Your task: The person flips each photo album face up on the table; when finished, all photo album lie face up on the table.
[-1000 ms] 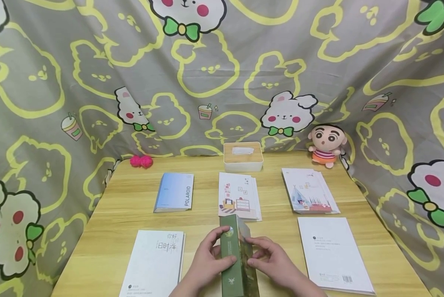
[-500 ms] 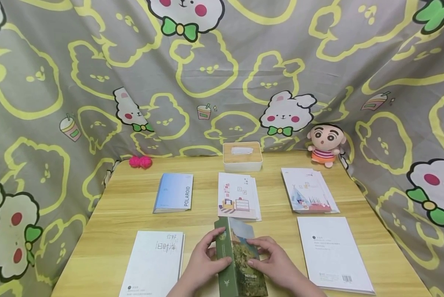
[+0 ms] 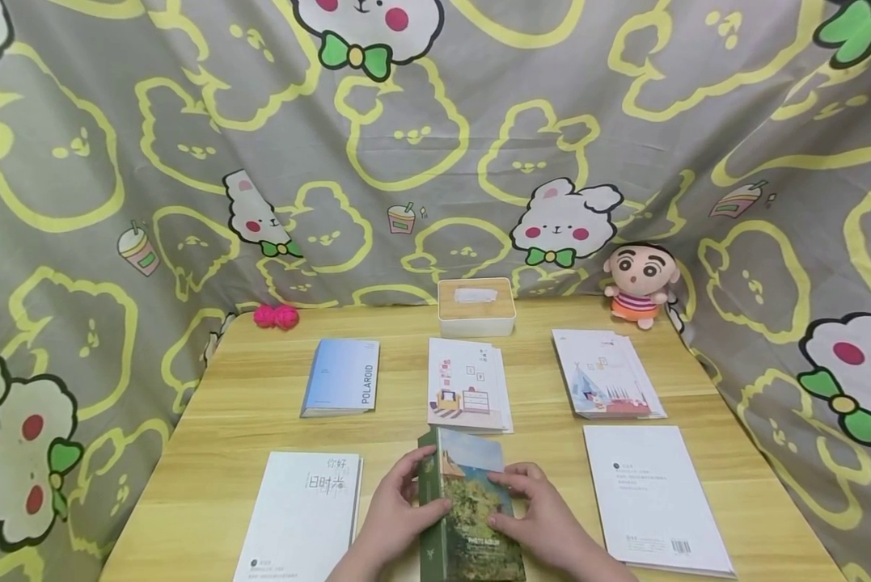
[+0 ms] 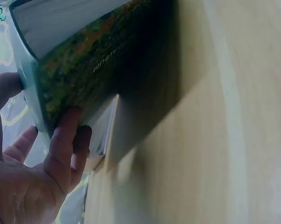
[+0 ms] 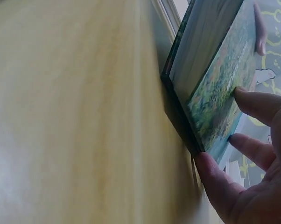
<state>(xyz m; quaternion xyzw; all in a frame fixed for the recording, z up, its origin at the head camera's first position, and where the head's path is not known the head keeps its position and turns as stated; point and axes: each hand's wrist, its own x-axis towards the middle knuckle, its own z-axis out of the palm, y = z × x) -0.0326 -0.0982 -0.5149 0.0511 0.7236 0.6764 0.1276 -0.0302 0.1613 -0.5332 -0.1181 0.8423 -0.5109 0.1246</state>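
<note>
A thick photo album (image 3: 471, 517) with a green spine and a landscape cover is held between both hands over the near middle of the table. My left hand (image 3: 406, 505) grips the spine side, its thumb lying on the front cover. At the opposite edge, my right hand (image 3: 540, 509) holds the album with thumb and fingers. The left wrist view shows the album (image 4: 94, 60) tilted, its page edges visible and fingers on both sides of the spine. In the right wrist view, one finger lies at the lower edge of the album (image 5: 220, 102) while others touch the cover.
Around the album on the wooden table (image 3: 209, 428) lie a blue POLAROID book (image 3: 342, 376), illustrated white books (image 3: 464, 384) (image 3: 606, 376), and plain white books (image 3: 304, 517) (image 3: 653, 497). Behind stand a tissue box (image 3: 476, 311), a plush doll (image 3: 639, 287) and pink yarn balls (image 3: 276, 316).
The album has turned from showing mainly its green spine to showing its front cover, and tilts flatter. Both hands have kept hold of it throughout.
</note>
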